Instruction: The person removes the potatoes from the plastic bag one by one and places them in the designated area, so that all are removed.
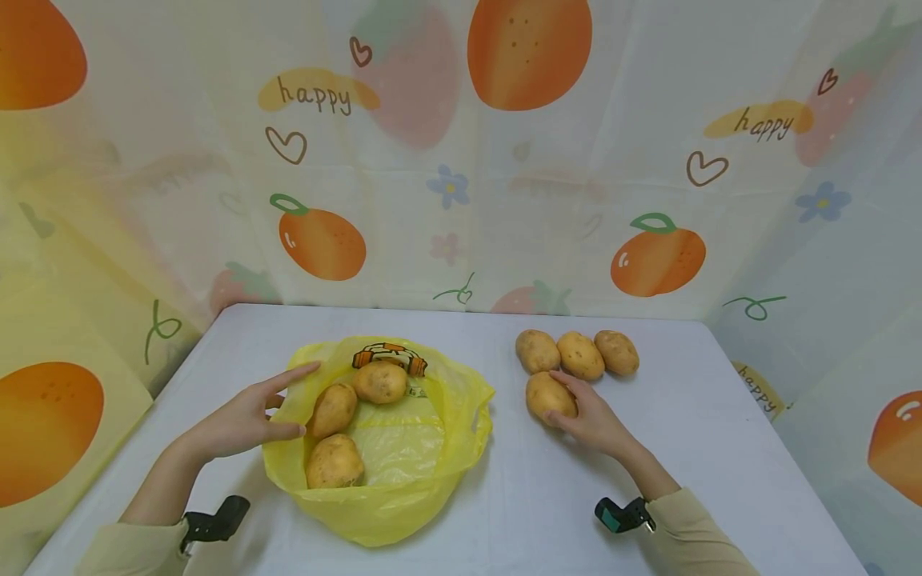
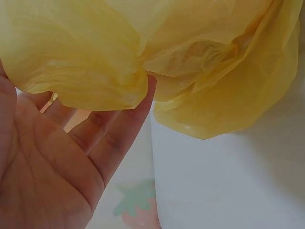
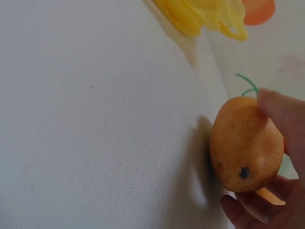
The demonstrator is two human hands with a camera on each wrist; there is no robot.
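Observation:
A yellow plastic bag [image 1: 403, 512] lies with its mouth wide, and three potatoes [image 1: 380, 382] show inside it. At the bag's left side is my left hand [image 1: 241, 416], thumb and fingers spread and fairly straight against the plastic. The left wrist view shows the fingers [image 2: 125, 129] touching the folds of the bag. On the right, my right hand [image 1: 594, 420] grips a potato [image 1: 549, 398] between thumb and fingers. That potato [image 3: 245, 148] has a dark spot near one end in the right wrist view.
Three more potatoes [image 1: 580, 356] sit in a row just beyond the right hand. Everything rests on a white table [image 1: 519, 512]. Behind it hangs a fruit-printed cloth [image 1: 475, 232], which also covers both sides.

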